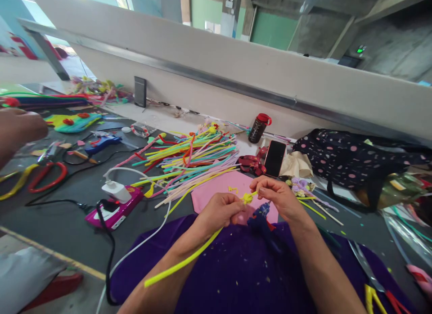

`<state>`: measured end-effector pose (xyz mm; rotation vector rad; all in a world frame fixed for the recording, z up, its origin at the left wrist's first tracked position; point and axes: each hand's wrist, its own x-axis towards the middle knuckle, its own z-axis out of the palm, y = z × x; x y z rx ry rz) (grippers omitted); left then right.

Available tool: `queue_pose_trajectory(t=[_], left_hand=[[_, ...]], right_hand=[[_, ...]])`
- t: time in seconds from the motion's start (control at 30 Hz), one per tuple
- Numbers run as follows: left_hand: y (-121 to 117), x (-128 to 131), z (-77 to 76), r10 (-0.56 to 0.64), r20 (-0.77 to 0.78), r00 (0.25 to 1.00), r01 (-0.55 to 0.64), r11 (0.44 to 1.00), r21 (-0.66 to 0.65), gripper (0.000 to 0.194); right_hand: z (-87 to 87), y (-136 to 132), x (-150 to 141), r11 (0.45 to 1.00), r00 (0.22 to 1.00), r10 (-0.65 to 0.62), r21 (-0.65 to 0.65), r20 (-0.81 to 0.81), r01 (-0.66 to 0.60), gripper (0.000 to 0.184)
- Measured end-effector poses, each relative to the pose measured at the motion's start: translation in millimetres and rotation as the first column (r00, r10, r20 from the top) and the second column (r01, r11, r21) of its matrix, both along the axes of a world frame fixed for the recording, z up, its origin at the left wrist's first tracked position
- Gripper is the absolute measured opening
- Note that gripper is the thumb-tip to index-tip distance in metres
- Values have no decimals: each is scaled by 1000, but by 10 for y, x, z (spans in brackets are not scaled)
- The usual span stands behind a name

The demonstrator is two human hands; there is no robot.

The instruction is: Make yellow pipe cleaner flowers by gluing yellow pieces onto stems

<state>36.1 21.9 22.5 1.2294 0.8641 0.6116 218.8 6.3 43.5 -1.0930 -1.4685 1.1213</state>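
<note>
Between my two hands is a yellow pipe cleaner, twisted into a small knotted bunch near one end. My left hand pinches it beside that bunch, and its long free tail hangs down across my left forearm. The fingers of my right hand close on the short end at the other side. Just below my hands a blue glue gun lies over the edge of a pink sheet. Small yellow bits rest on the sheet.
Many coloured pipe cleaners lie ahead. A magenta power strip with cables sits left, scissors at lower right. Behind stand a bottle, a phone and a dotted bag. Another person's hand reaches in at left.
</note>
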Motion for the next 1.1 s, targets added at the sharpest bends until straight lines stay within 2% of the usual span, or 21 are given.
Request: queue_pose_trajectory(t=[0.23,0.47,0.6,0.73,1.1], left_hand=[[53,-49,-30,-29,112,993,37,997,-66,19],[56,-47,-12,-21,115,993,32,996,-89,19],[51,-39,-11,-15,124,992,26,996,-82,19],[45,-35,-6,-18,120,993,27,997,-73,19],[25,-8,-24,-9,74,997,11,1000,-20,17]], right_hand=[[-37,-5,2,999,995,-53,6,-83,54,13],[-58,-5,-18,998,996,-37,52,-86,42,10],[-59,-11,-59,995,998,-40,91,-44,44,9],[-31,-39,-94,991,998,-19,137,68,9,10],[-4,-52,-90,975,953,-47,220,298,-20,9]])
